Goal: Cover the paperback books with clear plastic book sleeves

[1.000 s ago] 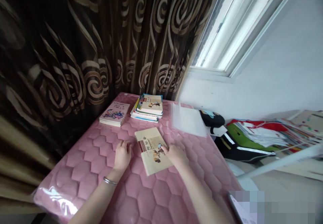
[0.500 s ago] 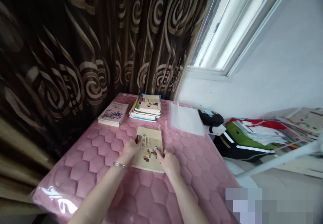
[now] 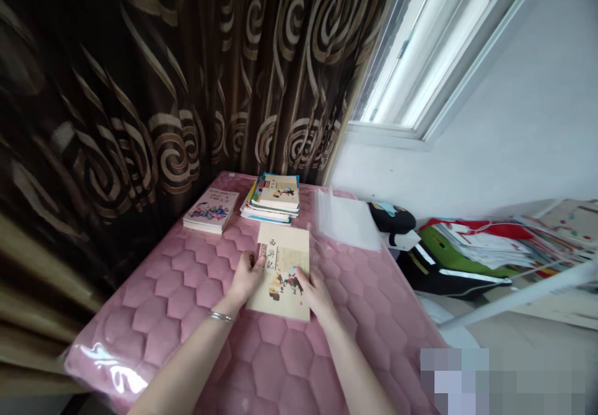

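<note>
Paperback (image 3: pixel 286 240), cream-covered, is between the left hand (image 3: pixel 246 276) and right hand (image 3: pixel 318 291), long axis pointing toward the far edge of the desk (image 3: pixel 180 278); fingers (image 3: pixel 303 280) of both, equally near, grasp its opposite long sides; whether it touches down is unclear.

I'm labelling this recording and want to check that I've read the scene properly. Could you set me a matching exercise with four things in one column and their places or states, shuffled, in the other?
Column one
1. Nearest book
2. Stack of books
3. Bracelet
4. Plastic sheets

Column two
A. Around the left wrist
B. Whitish and see-through, lying near the wall
C. Between the left hand and the right hand
D. At the back, in front of the curtain

Right pairs: 1-C, 2-D, 3-A, 4-B
</note>
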### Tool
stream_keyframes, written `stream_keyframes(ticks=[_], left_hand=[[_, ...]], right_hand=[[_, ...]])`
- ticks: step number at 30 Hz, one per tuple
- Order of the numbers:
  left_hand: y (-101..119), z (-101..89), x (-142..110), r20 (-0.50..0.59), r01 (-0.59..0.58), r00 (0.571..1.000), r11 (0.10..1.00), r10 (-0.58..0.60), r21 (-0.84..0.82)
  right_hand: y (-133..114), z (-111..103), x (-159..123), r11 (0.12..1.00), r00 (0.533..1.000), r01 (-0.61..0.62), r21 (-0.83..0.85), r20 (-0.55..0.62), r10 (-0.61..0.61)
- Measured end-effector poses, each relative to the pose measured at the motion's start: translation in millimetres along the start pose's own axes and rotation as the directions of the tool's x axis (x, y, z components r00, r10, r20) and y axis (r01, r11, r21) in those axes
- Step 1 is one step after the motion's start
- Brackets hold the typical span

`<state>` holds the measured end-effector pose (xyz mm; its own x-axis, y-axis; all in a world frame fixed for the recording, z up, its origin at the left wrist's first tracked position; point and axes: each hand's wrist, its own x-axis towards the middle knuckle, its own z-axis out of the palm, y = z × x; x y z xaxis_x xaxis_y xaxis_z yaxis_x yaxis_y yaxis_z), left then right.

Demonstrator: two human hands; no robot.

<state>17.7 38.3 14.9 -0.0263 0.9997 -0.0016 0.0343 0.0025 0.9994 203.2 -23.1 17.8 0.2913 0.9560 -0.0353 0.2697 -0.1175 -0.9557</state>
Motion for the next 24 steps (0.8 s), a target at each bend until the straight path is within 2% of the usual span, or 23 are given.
stream_keyframes(ticks=[3,5,6,8,10,11,15,18,24], left_hand=[[6.1,-2.3,7.2,0.063,0.258,0.966,0.945,-0.25,-0.2],[12.1,-3.4,10.0,0.122,0.338,0.94,0.911,-0.318,-0.235],[15.6,-3.9,10.5,0.174,0.378,0.923,0.89,-0.342,-0.253],[23.0,-5.0,9.9,0.31,0.49,0.862,0.816,-0.401,-0.308],[30.2,-5.8,8.7,0.414,0.583,0.798,0.737,-0.438,-0.342],[33.5,-6.0,8.1,0.435,0.604,0.782,0.716,-0.447,-0.35],[42.1,-4.9,7.8,0.436,0.601,0.785,0.713,-0.441,-0.361],[43.2,-3.5,8.9,0.433,0.593,0.79,0.722,-0.435,-0.357],[30.7,-6.2,5.4,0.377,0.565,0.816,0.743,-0.438,-0.359]], right_hand=[[-7.7,-1.3,3.3,0.935,0.988,-0.115,0.334,0.132,0.075],[-13.8,-1.3,5.3,0.85,0.967,-0.24,0.469,0.195,0.166],[-16.6,-1.3,6.5,0.808,0.953,-0.296,0.51,0.213,0.216],[-20.9,-1.4,9.3,0.74,0.928,-0.373,0.559,0.222,0.299],[-23.6,-1.5,12.0,0.696,0.913,-0.405,0.593,0.222,0.343],[-24.7,-1.5,13.1,0.681,0.909,-0.413,0.605,0.226,0.35],[-27.6,-1.2,15.6,0.671,0.91,-0.413,0.616,0.253,0.328],[-28.5,-1.5,16.7,0.695,0.919,-0.394,0.601,0.248,0.306],[-18.1,0.2,13.2,0.773,0.948,-0.319,0.549,0.192,0.254]])
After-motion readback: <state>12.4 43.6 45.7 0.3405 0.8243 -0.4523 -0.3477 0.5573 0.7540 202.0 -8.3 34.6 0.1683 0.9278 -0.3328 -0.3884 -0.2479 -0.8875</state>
